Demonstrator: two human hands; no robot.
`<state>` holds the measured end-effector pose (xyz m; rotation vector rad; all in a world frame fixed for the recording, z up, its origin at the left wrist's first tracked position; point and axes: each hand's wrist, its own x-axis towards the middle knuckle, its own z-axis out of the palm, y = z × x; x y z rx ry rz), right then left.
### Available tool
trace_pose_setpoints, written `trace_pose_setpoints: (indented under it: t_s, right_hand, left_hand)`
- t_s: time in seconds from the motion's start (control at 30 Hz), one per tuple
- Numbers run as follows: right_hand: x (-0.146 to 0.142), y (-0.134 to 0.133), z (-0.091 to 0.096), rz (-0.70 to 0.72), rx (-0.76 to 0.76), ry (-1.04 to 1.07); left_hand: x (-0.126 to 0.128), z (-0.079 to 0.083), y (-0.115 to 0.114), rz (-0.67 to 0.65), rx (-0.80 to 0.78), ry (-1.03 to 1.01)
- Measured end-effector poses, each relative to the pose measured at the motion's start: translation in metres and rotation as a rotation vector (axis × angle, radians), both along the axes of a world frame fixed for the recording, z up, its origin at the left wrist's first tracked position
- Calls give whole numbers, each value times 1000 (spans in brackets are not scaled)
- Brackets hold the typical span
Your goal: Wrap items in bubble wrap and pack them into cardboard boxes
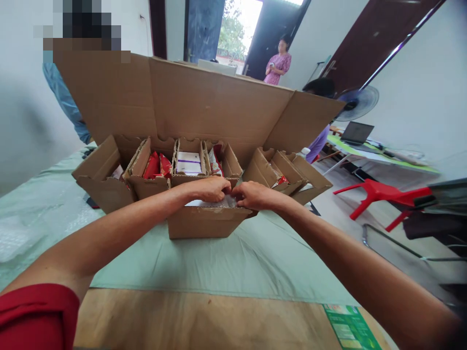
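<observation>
My left hand (213, 188) is closed, fingers curled, over the front cardboard box (206, 224). Facing it, my right hand (251, 195) is closed in a pinch at the box's right side. Both seem to grip crinkled clear plastic (229, 201) inside this box; the fingertips partly hide it. White material (197, 202) shows beneath my left hand. Just behind stand cardboard compartments holding red packets (157, 165), a white box with a purple band (188, 163) and a red-and-white packet (215, 163).
A tall cardboard panel (219, 104) rises behind the compartments. Clear bubble wrap (69, 218) lies left on the green cloth (233, 267). A red stool (379, 194), a laptop (357, 132) and a fan (359, 103) are at right. Several people are beyond the panel.
</observation>
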<state>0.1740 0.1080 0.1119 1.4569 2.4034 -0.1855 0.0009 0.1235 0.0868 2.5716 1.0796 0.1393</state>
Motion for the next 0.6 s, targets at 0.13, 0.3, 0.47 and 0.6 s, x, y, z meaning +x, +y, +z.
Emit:
trace_pose_setpoints:
  t_s: [0.13, 0.3, 0.47, 0.6]
  right_hand:
    - [-6, 5, -9, -19, 11, 23]
    - [5, -7, 9, -50, 45, 172]
    - [66, -65, 16, -257, 288, 708]
    - [97, -96, -38, -389, 268, 941]
  left_hand:
    - [1, -4, 1, 1, -3, 1]
    - [-5, 12, -3, -40, -14, -7]
    - [-56, 41, -65, 111, 192, -391]
    - [-100, -11, -132, 646, 321, -869]
